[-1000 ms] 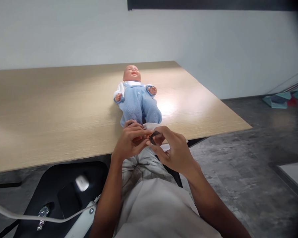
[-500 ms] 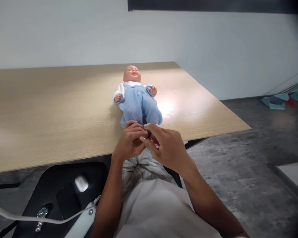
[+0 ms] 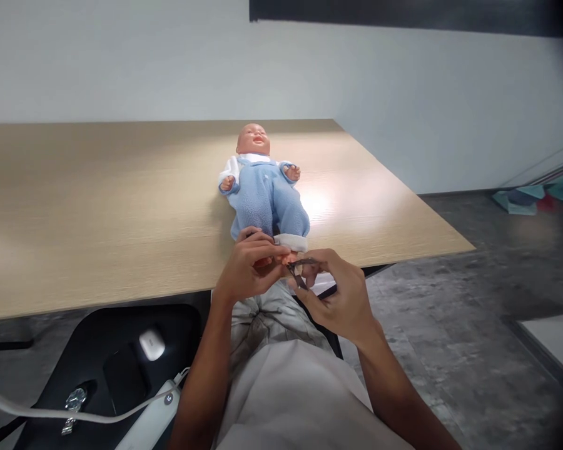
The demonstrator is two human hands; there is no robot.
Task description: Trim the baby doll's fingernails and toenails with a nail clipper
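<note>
A baby doll in blue fleece overalls and a white shirt lies on its back, its legs toward me at the table's front edge. My left hand is closed around the doll's foot, with orange-pink toes showing past my fingertips. In my right hand I hold dark nail clippers between thumb and fingers. Their two arms spread in a V, with the tip against or very near the toes. A white cuff is at the doll's ankle. My left fingers hide part of the foot.
The wooden table stretches to the left and back to the wall. At lower left, a black chair bears a white earbud case, a black flat item, a metal watch and a white power bank with a cable.
My right hand has drawn back to the right, uncovering the toes and the white cuff. The clippers now show spread in a V. My left hand stays nearly in place.
</note>
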